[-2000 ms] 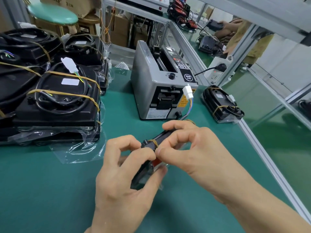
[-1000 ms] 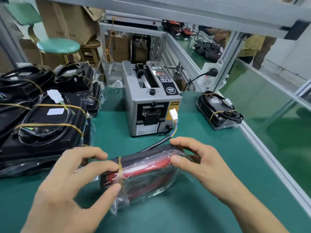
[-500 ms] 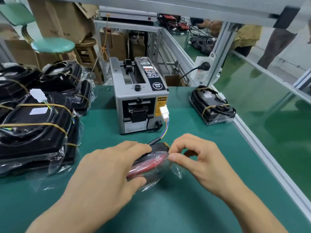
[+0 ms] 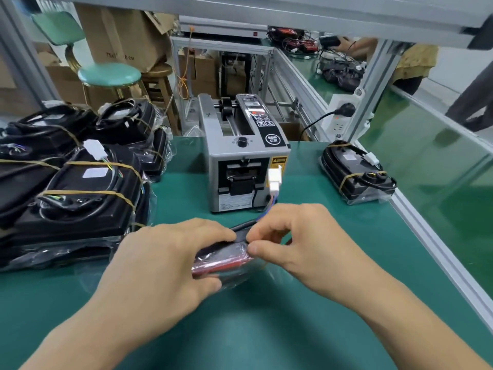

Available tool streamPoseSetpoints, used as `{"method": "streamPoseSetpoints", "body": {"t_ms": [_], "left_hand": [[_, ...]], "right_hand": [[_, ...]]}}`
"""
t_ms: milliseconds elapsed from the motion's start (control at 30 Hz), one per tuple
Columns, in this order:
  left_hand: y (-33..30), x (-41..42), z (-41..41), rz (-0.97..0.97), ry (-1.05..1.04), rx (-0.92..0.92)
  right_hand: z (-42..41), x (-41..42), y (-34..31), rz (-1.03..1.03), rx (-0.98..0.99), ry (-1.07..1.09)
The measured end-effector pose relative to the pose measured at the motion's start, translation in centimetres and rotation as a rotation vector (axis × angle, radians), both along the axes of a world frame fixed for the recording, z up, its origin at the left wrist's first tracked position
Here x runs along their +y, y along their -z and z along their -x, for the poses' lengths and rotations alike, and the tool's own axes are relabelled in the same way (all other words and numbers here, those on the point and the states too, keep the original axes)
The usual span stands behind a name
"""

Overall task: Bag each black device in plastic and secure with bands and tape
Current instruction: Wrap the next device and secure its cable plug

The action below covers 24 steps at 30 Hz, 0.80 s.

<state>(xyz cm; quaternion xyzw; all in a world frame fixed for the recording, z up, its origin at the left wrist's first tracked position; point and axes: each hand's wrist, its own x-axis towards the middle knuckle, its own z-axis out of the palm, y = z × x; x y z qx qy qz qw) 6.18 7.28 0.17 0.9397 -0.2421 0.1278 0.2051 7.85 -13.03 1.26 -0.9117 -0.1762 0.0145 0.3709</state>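
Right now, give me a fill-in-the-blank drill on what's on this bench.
1. Both hands, left hand and right hand, hold one bagged ____.
2. The grey tape dispenser stands directly ____ the hands.
3. The connector on the held device's cable is ____ in colour.
4. The lone banded device lies to the ____ of the dispenser.

Missing words: device; behind; white; right

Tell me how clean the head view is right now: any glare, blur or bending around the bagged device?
Head view: even overhead light, soft shadow under the hands; pale glare streaks on the plastic bag hide detail of the device inside; left hand and right hand slightly soft; wide-angle bending bows the frame rail at the edge.
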Motion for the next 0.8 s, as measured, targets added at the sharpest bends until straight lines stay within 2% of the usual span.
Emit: {"method": "streamPoseSetpoints", "body": {"t_ms": [133,300,367,467,600,800], "left_hand": [[0.4,0.4,-0.1,0.011,0.015,-0.006],[0.4,0.6,-0.1,-0.007,-0.015,0.033],[0.6,0.6,0.0,-0.009,-0.038,0.043],[0.6,0.8,0.0,0.009,-0.044,0.047],[0.3,0.6,-0.1,-0.001,-0.023,0.037],[0.6,0.6,-0.2,0.079,0.007,0.003]], "right_hand": [[-0.2,1.1,-2.1,0.299,0.014,-0.025],[-0.2,2.3,-2.1,0.656,-0.215,-0.244],[-0.1,1.2,-2.1,0.582,-0.191,-0.353],[0.3,-0.5,-1.8,0.292,-0.048,-0.391],[0.9,-1.0,-0.1,0.229,-0.199,-0.408],[1.5,-0.3,1.9,0.057,-0.313,-0.050]]}}
